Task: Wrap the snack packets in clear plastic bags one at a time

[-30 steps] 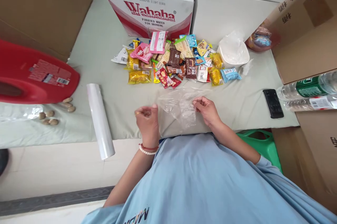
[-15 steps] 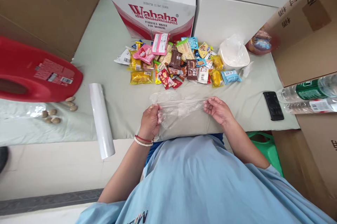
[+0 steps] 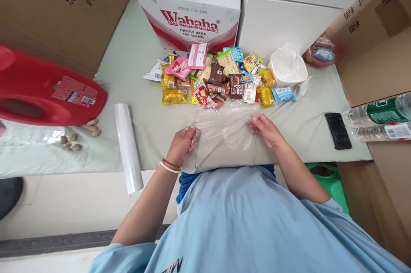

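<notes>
A clear plastic bag point(image 3: 223, 129) is stretched between my two hands just above the table's front part. My left hand point(image 3: 184, 143), with a red and a white bracelet on its wrist, is closed on the bag's left side. On the other side my right hand point(image 3: 263, 129) pinches the bag with thumb and fingers. Beyond the bag's far edge lies a pile of small wrapped snacks point(image 3: 216, 74) in yellow, pink, brown and blue packets. The bag's far edge partly covers the nearest red packets.
A plastic film roll point(image 3: 127, 149) overhangs the front edge at left, near a red jug point(image 3: 54, 89) and several walnuts point(image 3: 72, 137). At right are a white bowl point(image 3: 289, 74), a phone point(image 3: 338, 131) and bottles point(image 3: 382, 111). A Wahaba-printed carton point(image 3: 192, 16) stands behind.
The bag has spread from a gathered strip into a wider, flatter sheet reaching toward the snacks. My left hand has stayed near its place, and the view has shifted slightly.
</notes>
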{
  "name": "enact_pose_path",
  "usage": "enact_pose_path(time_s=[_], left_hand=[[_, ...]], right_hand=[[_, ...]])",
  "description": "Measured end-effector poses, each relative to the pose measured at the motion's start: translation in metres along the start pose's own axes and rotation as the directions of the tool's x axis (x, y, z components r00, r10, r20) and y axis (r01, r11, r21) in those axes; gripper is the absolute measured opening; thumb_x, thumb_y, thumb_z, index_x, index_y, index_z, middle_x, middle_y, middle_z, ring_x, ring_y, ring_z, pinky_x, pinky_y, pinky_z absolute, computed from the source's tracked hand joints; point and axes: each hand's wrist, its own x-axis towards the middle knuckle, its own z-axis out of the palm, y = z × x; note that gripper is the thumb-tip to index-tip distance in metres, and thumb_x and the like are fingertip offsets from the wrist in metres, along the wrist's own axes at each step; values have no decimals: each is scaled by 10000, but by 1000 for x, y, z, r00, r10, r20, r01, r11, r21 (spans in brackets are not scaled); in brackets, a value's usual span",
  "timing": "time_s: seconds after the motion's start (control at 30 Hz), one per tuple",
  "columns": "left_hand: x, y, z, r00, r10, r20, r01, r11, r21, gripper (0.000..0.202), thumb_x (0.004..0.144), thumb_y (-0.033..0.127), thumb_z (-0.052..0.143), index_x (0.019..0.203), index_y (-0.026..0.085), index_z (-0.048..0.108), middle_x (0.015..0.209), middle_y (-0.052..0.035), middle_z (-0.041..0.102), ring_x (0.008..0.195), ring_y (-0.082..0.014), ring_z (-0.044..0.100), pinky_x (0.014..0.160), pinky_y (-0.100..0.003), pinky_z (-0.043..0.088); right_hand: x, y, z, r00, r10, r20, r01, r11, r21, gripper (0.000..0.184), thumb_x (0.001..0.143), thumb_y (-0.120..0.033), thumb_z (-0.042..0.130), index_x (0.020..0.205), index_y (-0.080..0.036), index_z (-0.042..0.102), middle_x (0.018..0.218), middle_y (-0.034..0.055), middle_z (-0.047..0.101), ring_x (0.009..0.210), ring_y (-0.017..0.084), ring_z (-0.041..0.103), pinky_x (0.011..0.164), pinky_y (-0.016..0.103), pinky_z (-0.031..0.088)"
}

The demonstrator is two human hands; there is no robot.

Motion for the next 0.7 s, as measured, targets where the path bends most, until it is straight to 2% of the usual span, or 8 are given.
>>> enact_pose_path(time_s=[0.1, 0.3, 0.37, 0.43, 0.5, 0.57, 0.6, 0.7], left_hand=[[1, -1, 6, 999, 24, -31, -22, 998, 57, 372, 904, 562, 613, 780, 214, 657, 485, 59, 388, 377, -102, 259, 400, -260, 161], [0, 5, -15, 996, 60, -60, -32, 923, 384, 424, 813, 609, 702, 668, 219, 624, 520, 33, 423, 494, -147, 368, 489, -281, 263], [-5, 7, -22, 989, 123, -79, -66, 860, 505, 401, 768, 601, 750, 766, 214, 646, 595, 22, 502, 576, -176, 458, 555, -287, 347], [-15, 10, -23, 941, 273, -198, -87, 763, 641, 493, 721, 580, 789, 1008, 197, 671, 782, -20, 605, 726, -235, 571, 669, -332, 451], [-27, 12, -17, 794, 536, -286, -134, 614, 778, 649, 725, 509, 792, 1249, 167, 621, 1067, -118, 639, 992, -323, 620, 869, -440, 501], [-37, 13, -5, 633, 752, -185, -254, 427, 868, 570, 797, 404, 737, 1301, 168, 614, 1239, -188, 602, 1202, -373, 571, 1043, -529, 441], [-39, 13, 3, 605, 793, -66, -342, 334, 878, 451, 847, 351, 687, 1264, 185, 643, 1251, -193, 612, 1252, -375, 558, 1088, -545, 410], [-33, 7, 25, 661, 680, 317, -560, 167, 811, 226, 950, 283, 558, 1112, 236, 708, 1224, -173, 687, 1319, -361, 569, 1126, -555, 397]], right_hand=[[-4, 6, 6, 998, -42, 54, 43, 999, -23, 657, 592, -488, 948, 1114, -229, 645, 820, -27, 714, 762, 135, 636, 694, 258, 504], [-11, 10, -13, 1000, 14, 16, -13, 999, -45, 478, 594, -530, 914, 782, -205, 618, 566, -73, 536, 461, 78, 425, 408, 219, 294], [-15, 12, -17, 999, 21, 29, -18, 996, -92, 446, 614, -519, 902, 759, -212, 613, 535, -78, 514, 430, 78, 405, 381, 217, 272], [-21, 15, -17, 999, 15, 36, -10, 992, -128, 405, 646, -500, 885, 759, -218, 617, 537, -77, 516, 421, 82, 412, 375, 222, 287], [-28, 18, -13, 1000, 1, 30, 4, 988, -155, 365, 679, -483, 865, 767, -224, 622, 554, -73, 524, 421, 89, 431, 379, 228, 309], [-34, 21, -8, 1000, -11, 27, 15, 985, -174, 342, 701, -482, 848, 771, -229, 629, 586, -65, 543, 428, 97, 455, 385, 237, 328], [-37, 21, -5, 999, -11, 33, 17, 983, -181, 337, 708, -488, 841, 774, -231, 632, 610, -58, 558, 434, 101, 466, 388, 243, 338], [-46, 24, -2, 998, -2, 63, 15, 978, -207, 331, 724, -504, 823, 776, -234, 639, 648, -46, 579, 449, 109, 481, 402, 256, 346]])
